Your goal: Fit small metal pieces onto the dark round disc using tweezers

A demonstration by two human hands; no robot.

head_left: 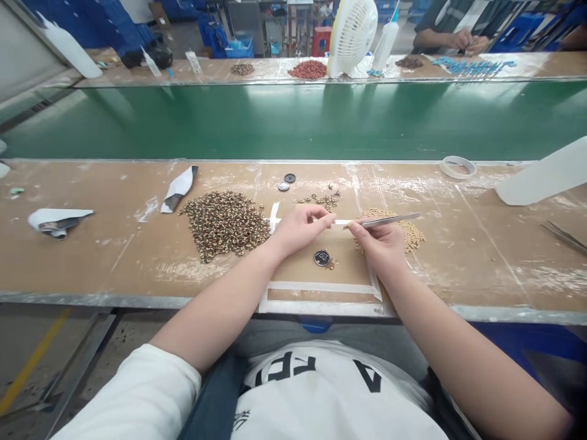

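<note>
My right hand (384, 245) is closed around a pair of metal tweezers (395, 219), whose tips point left toward my other hand. With thumb and fingertips pinched together, my left hand (303, 227) faces those tips across a small gap; whatever sits in the pinch is too small to make out. Below and between the hands lies a round black disc with pale markings (321, 258), with a few tiny bits beside it. Left of my left hand spreads a large pile of small brass-coloured parts (227, 226). A pile of tan bead-like pieces (413, 237) lies partly behind my right hand.
Past my hands are loose small metal parts (325, 200) and two small round pieces (289, 178). A tape roll (457, 167), a white bottle (541, 177) and spare tweezers (566, 235) lie to the right. Beyond the green belt (293, 119), a person's hands (470, 41) work near a fan (353, 36).
</note>
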